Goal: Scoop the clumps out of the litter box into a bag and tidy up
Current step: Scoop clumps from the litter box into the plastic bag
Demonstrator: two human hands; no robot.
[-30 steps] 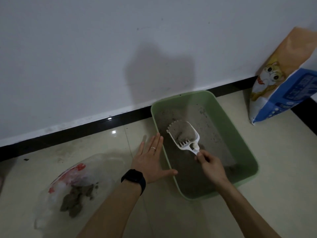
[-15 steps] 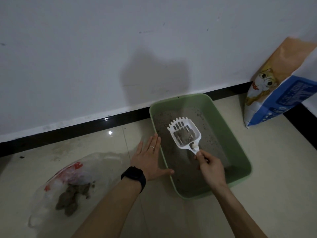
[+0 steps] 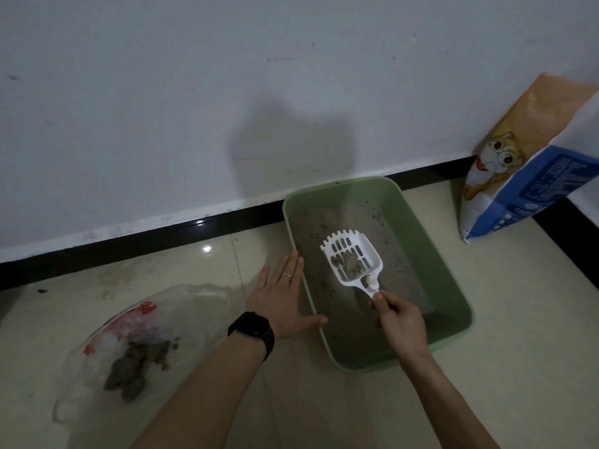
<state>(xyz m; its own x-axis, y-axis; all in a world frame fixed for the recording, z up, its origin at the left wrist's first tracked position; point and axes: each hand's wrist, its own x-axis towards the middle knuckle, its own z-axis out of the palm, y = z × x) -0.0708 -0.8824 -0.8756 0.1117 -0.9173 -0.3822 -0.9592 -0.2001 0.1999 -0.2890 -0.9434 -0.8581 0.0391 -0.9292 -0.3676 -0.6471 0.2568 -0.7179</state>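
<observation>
Floor by the wall: scoop sifted down

Glossy cream tile (image 3: 518, 351) meets a scuffed white wall. Since a second ago the loose grit has drained through our white slotted scoop (image 3: 351, 259), leaving only lumpy grey clumps (image 3: 348, 265). We judge it ready for the bag (image 3: 181, 306), crinkled clear plastic at lower left. Our right hand (image 3: 400, 322) pinches the handle over the smooth green box (image 3: 431, 251), mid-frame. Our left hand (image 3: 282, 303) lies flat, fingers straight, thumb at its rim.
</observation>
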